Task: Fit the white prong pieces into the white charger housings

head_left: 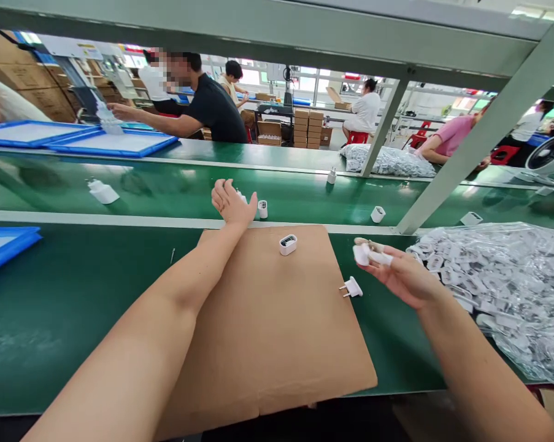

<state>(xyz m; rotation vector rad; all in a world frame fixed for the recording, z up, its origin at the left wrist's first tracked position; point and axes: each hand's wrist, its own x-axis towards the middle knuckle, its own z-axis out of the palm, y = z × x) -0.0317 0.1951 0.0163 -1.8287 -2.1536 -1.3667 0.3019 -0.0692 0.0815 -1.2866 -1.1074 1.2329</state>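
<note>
My left hand (233, 204) reaches over the belt, its fingers curled around a white charger (241, 196) that is mostly hidden. Just right of it stands an open white charger shell (262, 209). My right hand (403, 273), with covers on some fingertips, is closed on a white plug piece (362, 254) near the bag at the right. Another white charger shell (288, 244) sits on the cardboard sheet (277, 319), its open end showing. At the sheet's right edge lies a white two-pin plug top (351, 287), pins pointing left.
A clear bag of white parts (511, 282) lies at the right. Chargers (103, 191) are scattered along the green belt (175, 196). A slanted metal post (479, 129) rises at the right. Blue-rimmed trays (115, 143) and co-workers are beyond the belt.
</note>
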